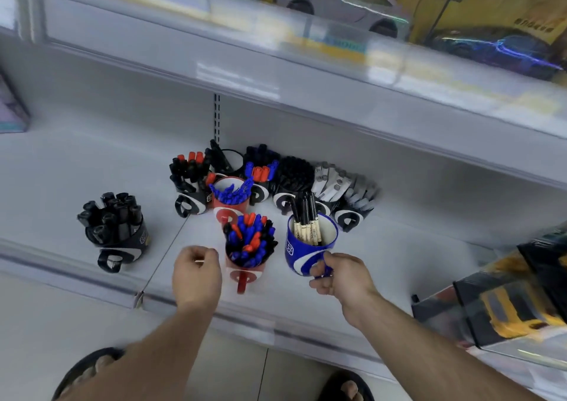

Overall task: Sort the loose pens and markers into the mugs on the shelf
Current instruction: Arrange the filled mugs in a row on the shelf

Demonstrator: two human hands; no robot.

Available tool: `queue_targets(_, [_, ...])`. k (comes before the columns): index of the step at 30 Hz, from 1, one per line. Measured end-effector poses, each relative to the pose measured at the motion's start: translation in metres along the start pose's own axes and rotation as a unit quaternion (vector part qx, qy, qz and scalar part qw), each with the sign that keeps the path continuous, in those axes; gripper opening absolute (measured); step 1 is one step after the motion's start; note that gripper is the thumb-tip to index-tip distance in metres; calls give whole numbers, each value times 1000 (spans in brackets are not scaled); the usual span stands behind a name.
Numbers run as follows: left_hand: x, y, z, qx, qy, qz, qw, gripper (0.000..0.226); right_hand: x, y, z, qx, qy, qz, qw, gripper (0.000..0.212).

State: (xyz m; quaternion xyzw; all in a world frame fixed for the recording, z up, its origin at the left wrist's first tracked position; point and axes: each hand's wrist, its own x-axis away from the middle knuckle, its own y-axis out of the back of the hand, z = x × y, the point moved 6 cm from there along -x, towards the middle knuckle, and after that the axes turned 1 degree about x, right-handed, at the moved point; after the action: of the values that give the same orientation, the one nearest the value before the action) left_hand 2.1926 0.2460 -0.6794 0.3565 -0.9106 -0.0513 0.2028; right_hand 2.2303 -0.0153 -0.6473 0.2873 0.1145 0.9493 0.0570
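A blue mug with a few black-capped beige pens stands tilted near the shelf front; my right hand grips its handle. Left of it a red mug is packed with blue, red and black markers. My left hand hovers just left of the red mug with fingers curled; whether it pinches something small I cannot tell. A black mug full of black markers stands apart at the left. Behind, several more mugs hold sorted pens.
The white shelf has a raised front lip and an upper shelf overhanging it with toy car boxes. Boxed toy vehicles sit at the right. A box stands at the far left.
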Motion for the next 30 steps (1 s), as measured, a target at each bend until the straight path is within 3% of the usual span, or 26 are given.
queue_targets(2, [-4,-6,14,-88,14,58,994,8,-16,-12,-6,-5,-6,-2,1000,23])
queue_targets(5, [1,-29,30,-207,33,192,959,21,-37,-28,-14,-20,-20,-8,1000,20])
queue_targets(7, [1,-42,37,-252,30,221,942,26,-44,-37,-19,-24,-33,-7,999,21])
queue_targets(13, [-6,-42,41,-260,35,216,940,31,-63,-55,-22,-39,-35,-25,998,13])
queue_targets(17, [-6,-40,46,-249,38,236,939,34,-71,-74,-22,-72,-54,-19,996,19])
queue_targets(22, [-7,-40,45,-204,31,220,953,19,-75,-96,-21,-101,-67,1,993,26])
queue_targets(30, [-12,-6,48,-172,27,191,966,6,-94,-127,-19,-142,-80,-1,987,17])
